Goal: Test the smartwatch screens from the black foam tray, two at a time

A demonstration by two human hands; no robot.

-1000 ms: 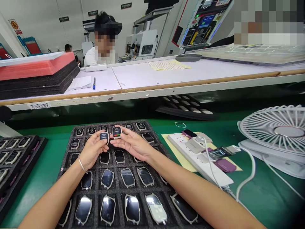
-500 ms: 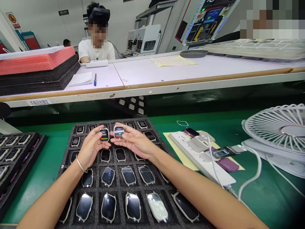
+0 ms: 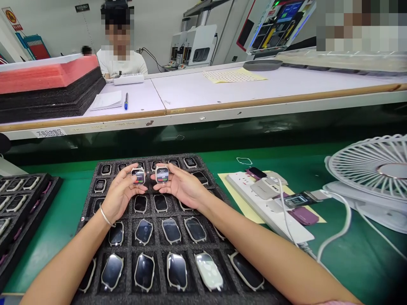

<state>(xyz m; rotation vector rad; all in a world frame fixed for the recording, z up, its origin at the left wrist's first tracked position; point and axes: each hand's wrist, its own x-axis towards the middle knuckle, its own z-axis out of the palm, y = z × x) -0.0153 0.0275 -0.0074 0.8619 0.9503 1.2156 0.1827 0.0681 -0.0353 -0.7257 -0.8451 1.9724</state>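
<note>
My left hand (image 3: 122,192) is closed on a smartwatch body (image 3: 138,175), its lit screen facing me and the thumb at its lower left edge. A second smartwatch body (image 3: 162,174) is gripped by my right hand (image 3: 181,186), its screen also lit with a coloured band low down. The two watches are side by side, a small gap apart. Both are above a dark foam tray (image 3: 127,250) whose square pockets hold several more strapless watch bodies. In the near rows, the watches (image 3: 144,271) have dark screens; those in the far row show white text.
Another foam tray (image 3: 52,197) of watches is at the left. To the right lie a white power strip (image 3: 270,212) with plugged-in adapters, a white cable (image 3: 345,220) and a white fan (image 3: 365,169). Beyond a raised shelf (image 3: 190,95), with foam sheets (image 3: 47,80) stacked on it, sits a person (image 3: 122,63).
My right hand has shifted its watch slightly to the right, widening the gap between the watches. The left thumb has moved to its watch's lower edge. The camera view has shifted slightly.
</note>
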